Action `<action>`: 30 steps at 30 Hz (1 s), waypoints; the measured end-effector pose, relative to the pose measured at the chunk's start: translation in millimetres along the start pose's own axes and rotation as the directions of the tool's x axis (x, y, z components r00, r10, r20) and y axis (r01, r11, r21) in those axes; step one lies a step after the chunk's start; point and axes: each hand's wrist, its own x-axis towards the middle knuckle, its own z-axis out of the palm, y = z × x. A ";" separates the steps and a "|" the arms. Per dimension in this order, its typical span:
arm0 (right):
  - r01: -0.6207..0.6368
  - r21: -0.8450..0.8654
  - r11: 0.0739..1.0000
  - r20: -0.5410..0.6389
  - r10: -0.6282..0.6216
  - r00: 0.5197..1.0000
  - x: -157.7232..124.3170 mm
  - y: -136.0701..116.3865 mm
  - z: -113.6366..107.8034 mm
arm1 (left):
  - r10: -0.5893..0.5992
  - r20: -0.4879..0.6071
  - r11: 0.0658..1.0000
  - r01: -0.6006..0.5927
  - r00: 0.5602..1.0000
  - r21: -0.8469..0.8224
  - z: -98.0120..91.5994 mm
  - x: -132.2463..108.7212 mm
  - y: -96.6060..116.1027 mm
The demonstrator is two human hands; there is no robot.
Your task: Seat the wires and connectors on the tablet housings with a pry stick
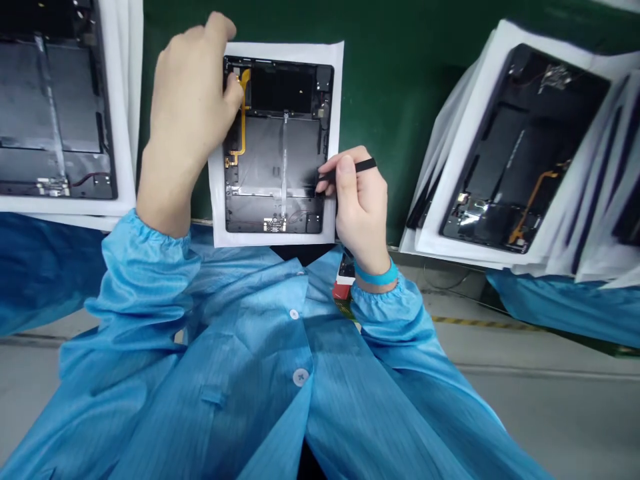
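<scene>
An open black tablet housing lies on a white foam sheet in front of me. Along its left inner side runs an orange flex cable. The thumb of my left hand rests on the cable's upper part, with the index finger apart beyond the top left corner; the other fingers are mostly hidden. My right hand pinches a slim black pen-like tool at the housing's right edge. The tool's tip is hard to make out. A small circuit board sits at the housing's lower edge.
Another open tablet housing lies on white sheets at the left. To the right, a tablet housing with an orange cable tops a leaning stack of white sheets. The work surface is green.
</scene>
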 end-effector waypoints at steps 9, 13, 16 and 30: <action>0.064 -0.209 0.976 0.299 0.001 0.954 1.5 -5.0 -18.9 | 0.140 0.177 0.905 -0.054 0.974 -0.421 -108.4 -91.1 118.7; 0.064 -0.254 0.965 0.349 0.030 0.937 6.8 -10.6 -20.0 | 0.052 0.133 0.880 0.018 0.990 -0.474 -99.4 -120.3 135.0; 0.032 -0.247 0.969 0.408 0.074 0.910 11.8 -14.4 -22.2 | 0.011 0.062 0.888 0.019 0.998 -0.459 -92.8 -125.1 141.6; -0.076 -0.187 0.979 0.442 0.153 0.884 16.6 -19.0 -28.1 | -0.053 0.142 0.841 0.121 0.988 -0.528 -89.0 -127.3 146.5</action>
